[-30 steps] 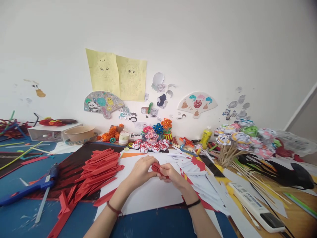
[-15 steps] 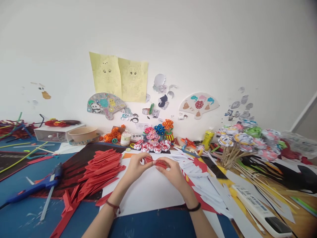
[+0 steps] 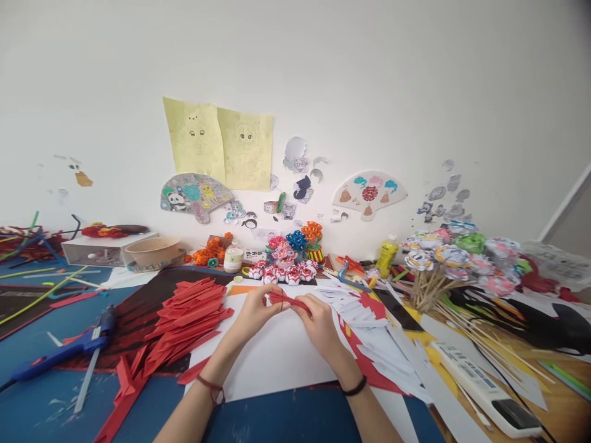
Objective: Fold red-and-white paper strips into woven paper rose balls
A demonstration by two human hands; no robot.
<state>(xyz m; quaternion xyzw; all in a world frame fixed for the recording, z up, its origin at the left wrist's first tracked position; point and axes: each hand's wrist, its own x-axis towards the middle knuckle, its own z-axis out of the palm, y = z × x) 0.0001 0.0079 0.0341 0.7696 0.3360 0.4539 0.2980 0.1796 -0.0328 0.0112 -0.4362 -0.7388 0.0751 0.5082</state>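
Between both hands is a small folded red paper strip (image 3: 298, 301), held above a white sheet (image 3: 272, 363). My left hand (image 3: 256, 312) pinches its left end, with a thin dark line, perhaps thread or wire, near the thumb. The fingers of my right hand (image 3: 319, 323) are closed on the strip's right end. To the left of my hands lies a heap of folded red paper pieces (image 3: 189, 320). White folded paper strips (image 3: 364, 317) are spread on the right, over red paper.
A blue glue gun (image 3: 69, 351) lies on the left. A white power strip (image 3: 484, 387) and thin sticks (image 3: 498, 344) are at the right. Along the wall stand a bowl (image 3: 152, 251), red-and-white paper flowers (image 3: 293, 277), a yellow bottle (image 3: 386, 257) and a paper bouquet (image 3: 434, 261).
My right hand has shifted slightly and turned, its fingers now more closed along the red paper strip. My left hand stays nearly in place. The view has moved very slightly.
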